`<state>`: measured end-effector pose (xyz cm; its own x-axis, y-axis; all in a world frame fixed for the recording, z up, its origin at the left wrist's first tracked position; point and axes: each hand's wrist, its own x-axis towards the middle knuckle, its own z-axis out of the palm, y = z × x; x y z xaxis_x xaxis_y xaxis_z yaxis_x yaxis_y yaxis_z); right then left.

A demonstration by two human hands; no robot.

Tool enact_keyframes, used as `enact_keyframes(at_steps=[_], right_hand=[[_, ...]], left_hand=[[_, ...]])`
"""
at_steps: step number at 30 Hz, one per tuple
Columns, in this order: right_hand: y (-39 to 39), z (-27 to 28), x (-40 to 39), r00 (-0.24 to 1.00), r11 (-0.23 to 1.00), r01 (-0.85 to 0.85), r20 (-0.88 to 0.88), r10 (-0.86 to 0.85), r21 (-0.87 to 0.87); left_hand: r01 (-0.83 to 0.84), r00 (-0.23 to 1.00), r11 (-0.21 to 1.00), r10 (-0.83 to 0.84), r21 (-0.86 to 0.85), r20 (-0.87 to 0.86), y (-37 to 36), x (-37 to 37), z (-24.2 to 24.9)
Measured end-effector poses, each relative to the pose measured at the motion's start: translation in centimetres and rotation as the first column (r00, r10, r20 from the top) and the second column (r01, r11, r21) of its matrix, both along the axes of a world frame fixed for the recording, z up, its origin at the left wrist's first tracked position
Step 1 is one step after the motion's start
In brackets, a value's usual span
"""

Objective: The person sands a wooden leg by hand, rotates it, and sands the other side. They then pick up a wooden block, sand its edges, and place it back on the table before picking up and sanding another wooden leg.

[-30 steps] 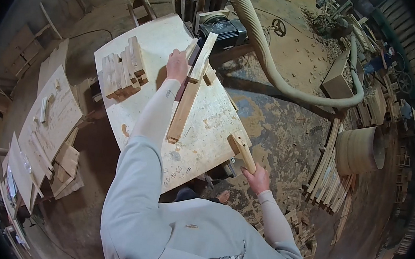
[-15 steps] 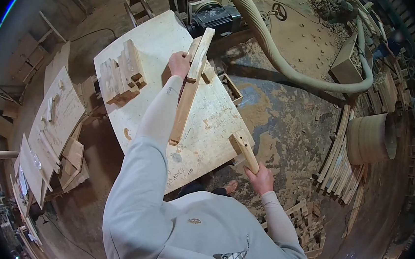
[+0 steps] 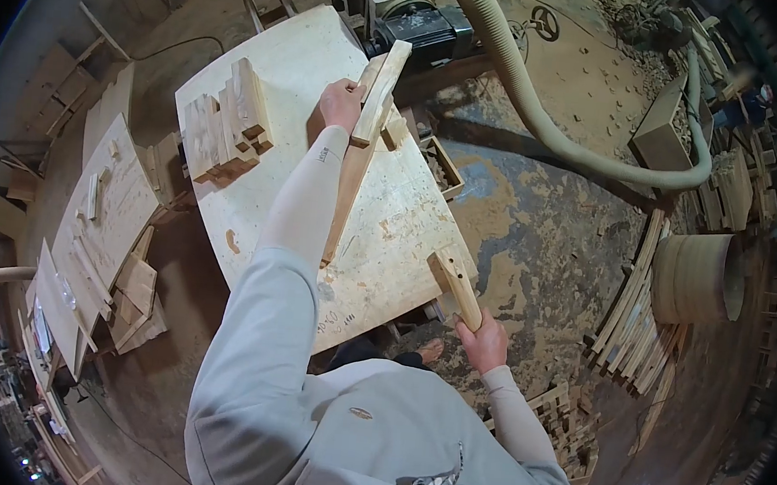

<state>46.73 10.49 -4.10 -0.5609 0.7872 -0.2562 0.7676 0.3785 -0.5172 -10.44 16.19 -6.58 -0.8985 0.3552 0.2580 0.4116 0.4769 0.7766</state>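
At the far part of the pale worktable (image 3: 384, 288), my left hand (image 3: 340, 104) is closed on the side of a group of wooden pieces. In it are a short, slightly curved wooden piece (image 3: 383, 94) on top and a long narrow wooden piece (image 3: 345, 206) running toward me; which of them the fingers grip is partly hidden. Near the table's right front corner, my right hand (image 3: 486, 341) is wrapped round the near end of a wooden bar (image 3: 460, 290). Small dark holes show near the bar's far end, which lies at the table edge.
Stacked wooden pieces (image 3: 230, 122) stand at the table's left. Beyond the far end are a dark motor (image 3: 423, 31) and a thick ribbed hose (image 3: 546, 127). Wooden strips (image 3: 632, 305) and a drum (image 3: 698, 279) are on the right. A second table (image 3: 107, 190) with wood stands left.
The view has shifted slightly. The long wooden piece by my left hand looks narrower now, as if turned a little. Both hands keep nearly the same places and holds.
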Motion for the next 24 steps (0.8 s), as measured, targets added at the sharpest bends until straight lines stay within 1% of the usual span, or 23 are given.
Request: enact_keyframes(at_steps=[4,8,11,14,15,17,18,19,20,21,22,23,24], right_hand=[[-0.1,-1.4,0.2,1.000,1.000,0.005,-0.014,-0.005,0.004],[0.0,-2.5,0.2,0.999,0.999,-0.009,-0.042,0.010,0.033],[0.2,-4.0,0.3,0.999,0.999,-0.008,-0.040,0.010,0.050],[0.1,-4.1,0.2,0.999,0.999,0.010,-0.051,-0.008,0.033],[0.1,-4.2,0.1,0.998,0.999,0.028,-0.054,-0.026,0.046],[0.1,-4.1,0.2,0.997,0.999,0.015,-0.077,-0.012,0.034],[0.2,-4.3,0.5,0.999,1.000,-0.007,-0.050,0.007,0.010],[0.1,-5.3,0.8,0.994,1.000,0.016,-0.108,-0.014,0.021],[0.1,-3.5,0.7,0.998,1.000,0.001,-0.055,-0.002,-0.008],[0.4,-5.4,1.0,0.996,1.000,-0.007,-0.084,0.008,0.019],[0.0,-3.5,0.7,1.000,0.999,0.001,-0.020,0.000,0.040],[0.2,-3.7,0.7,0.999,0.999,-0.002,-0.036,0.004,0.048],[0.1,-4.0,0.9,0.999,0.999,-0.015,-0.051,0.017,0.051]], left_hand=[[-0.002,1.000,1.000,0.002,0.002,0.015,0.1,0.3,0.7],[0.006,1.000,1.000,-0.006,0.011,-0.003,0.0,0.2,0.9],[0.014,0.999,1.000,-0.016,-0.027,-0.048,0.0,-0.1,0.8],[0.019,1.000,1.000,-0.019,0.017,-0.023,-0.1,0.1,1.0],[0.008,0.998,1.000,-0.009,-0.023,-0.058,-0.1,-0.2,0.6],[0.061,0.997,0.997,-0.058,-0.044,0.056,-1.2,0.3,1.9],[0.135,0.984,0.986,-0.122,-0.098,0.132,-0.9,-1.4,1.4],[0.221,0.974,0.975,-0.220,-0.023,0.048,-0.9,-2.0,0.3],[0.233,0.972,0.972,-0.232,-0.031,0.030,-0.6,-2.3,0.3],[0.232,0.972,0.973,-0.232,0.010,0.028,0.0,-3.6,-1.2],[0.182,0.983,0.981,-0.179,0.072,-0.049,0.1,-3.4,-1.5],[0.136,0.989,0.990,-0.133,0.039,-0.056,0.4,-3.9,-1.8],[0.127,0.990,0.992,-0.126,0.014,-0.068,0.6,-4.0,-1.9]])
